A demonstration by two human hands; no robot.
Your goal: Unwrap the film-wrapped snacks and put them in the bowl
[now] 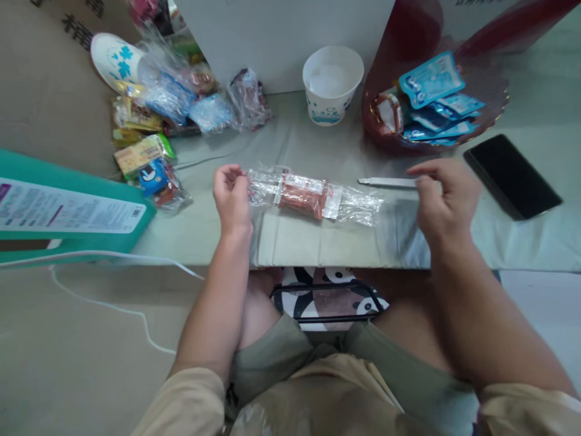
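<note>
In front of me on the pale tablecloth lies a small packaged snack (303, 195) with red contents, wrapped in clear plastic film (361, 206) that spreads out at both ends. My left hand (232, 198) is closed on the film's left end. Closed too, my right hand (447, 197) holds a slim white tool (390, 182) with a small metal tip, probably a craft knife. Its tip points left, above the right end of the film and apart from it. The tool's rear end is hidden in my fist.
A paper cup (333, 85) stands behind the snack. To its right, a dark red glass bowl (490, 100) holds several blue packets (433, 82). A phone (512, 175) lies at the right. Wrapped snacks (167, 100) are heaped at the left, near a green carton (68, 206) and white cable (149, 258).
</note>
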